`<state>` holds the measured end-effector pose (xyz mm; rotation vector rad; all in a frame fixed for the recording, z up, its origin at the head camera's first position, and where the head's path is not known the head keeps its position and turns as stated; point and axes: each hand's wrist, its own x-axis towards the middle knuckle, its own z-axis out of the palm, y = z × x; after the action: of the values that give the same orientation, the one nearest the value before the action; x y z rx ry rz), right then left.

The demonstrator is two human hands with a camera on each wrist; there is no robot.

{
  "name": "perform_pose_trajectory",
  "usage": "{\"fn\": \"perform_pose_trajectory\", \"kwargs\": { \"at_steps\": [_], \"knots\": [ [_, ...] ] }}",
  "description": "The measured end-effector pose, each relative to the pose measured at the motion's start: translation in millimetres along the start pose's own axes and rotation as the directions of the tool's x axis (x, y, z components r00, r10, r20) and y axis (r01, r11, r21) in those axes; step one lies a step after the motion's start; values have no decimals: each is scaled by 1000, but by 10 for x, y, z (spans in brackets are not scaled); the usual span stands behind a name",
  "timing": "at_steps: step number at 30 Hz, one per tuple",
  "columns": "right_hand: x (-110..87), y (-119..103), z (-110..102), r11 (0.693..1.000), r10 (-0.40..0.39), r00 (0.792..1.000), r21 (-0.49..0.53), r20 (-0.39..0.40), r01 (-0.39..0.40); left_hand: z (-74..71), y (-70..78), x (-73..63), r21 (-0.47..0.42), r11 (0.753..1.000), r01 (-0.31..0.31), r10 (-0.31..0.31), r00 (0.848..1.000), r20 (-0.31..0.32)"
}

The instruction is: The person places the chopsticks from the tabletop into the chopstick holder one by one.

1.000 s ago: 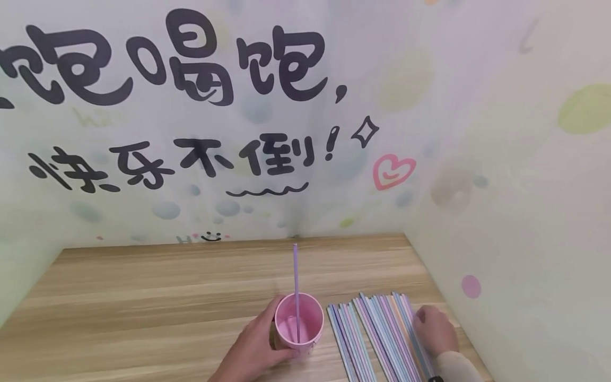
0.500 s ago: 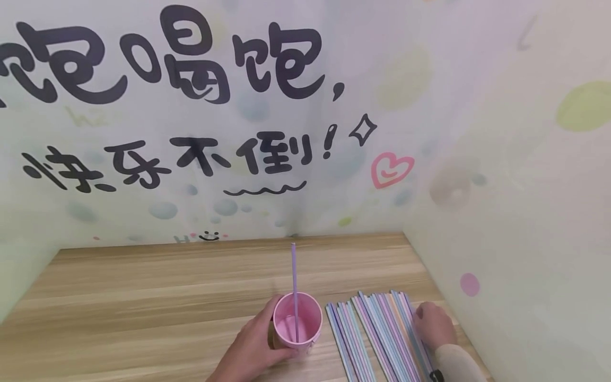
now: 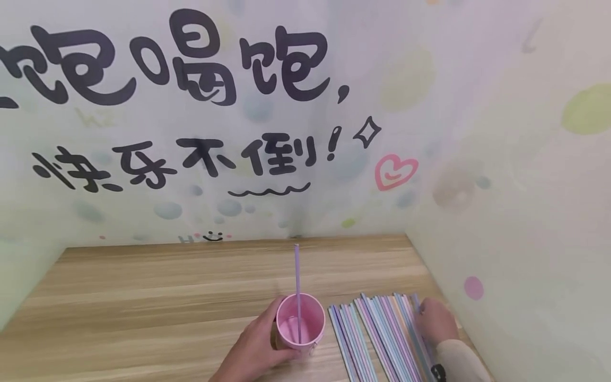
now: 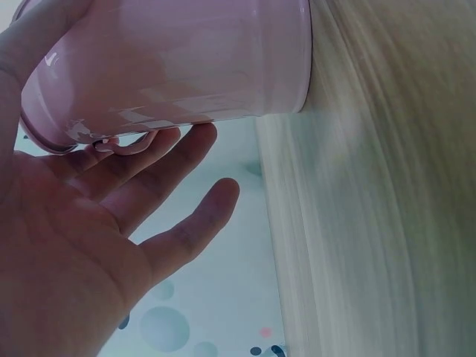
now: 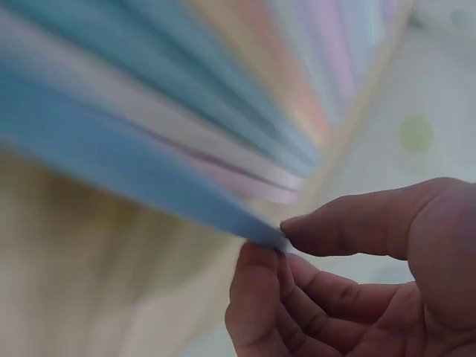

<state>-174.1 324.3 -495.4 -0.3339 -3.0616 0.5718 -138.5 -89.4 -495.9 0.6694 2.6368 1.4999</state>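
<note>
A pink cup [image 3: 312,318] stands upright on the table, a purple straw [image 3: 297,270] rising from inside it. My left hand [image 3: 255,342] holds the cup from its left side, thumb at the front and fingers behind. In the left wrist view, fingertips touch the wall of the cup [image 4: 178,59] beside a small handle-like loop; the little finger stands apart. My right hand [image 3: 438,321] is at the right end of a row of pastel straws [image 3: 389,334]. In the right wrist view, its thumb and index finger pinch the tip of a blue straw [image 5: 149,175].
A smaller bunch of straws [image 3: 352,339] lies between the cup and the larger row. The wooden table [image 3: 157,302] meets a printed back wall [image 3: 267,217] and a right side wall [image 3: 534,233] close to my right hand.
My right hand has shifted slightly, and a straw's tip now shows beside its fingers at the row's right end. The left hand and cup have kept their place.
</note>
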Motion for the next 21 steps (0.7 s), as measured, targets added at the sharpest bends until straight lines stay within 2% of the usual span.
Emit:
{"fn": "perform_pose_trajectory", "kwargs": {
  "at_steps": [6,9,13,17,19,21],
  "knots": [
    [-15,-301,-244,996,-54,996,66,-67,59,11,-20,2,-22,1000,8,-8,1000,7],
    [-63,-527,-372,990,-82,991,108,-111,94,14,-30,6,-21,1000,3,-3,1000,2],
    [-142,-880,-501,966,-91,977,223,-191,133,18,-36,11,-16,1000,-17,17,1000,-3],
    [-195,-1242,-600,904,-77,949,380,-305,195,22,-45,15,3,999,-37,37,999,-12],
    [-213,-1413,-651,849,-66,925,465,-374,249,21,-49,13,14,999,-43,43,999,-17],
    [-228,-1578,-704,775,-52,899,550,-436,312,18,-52,10,17,999,-41,41,999,-18]
  ]
}}
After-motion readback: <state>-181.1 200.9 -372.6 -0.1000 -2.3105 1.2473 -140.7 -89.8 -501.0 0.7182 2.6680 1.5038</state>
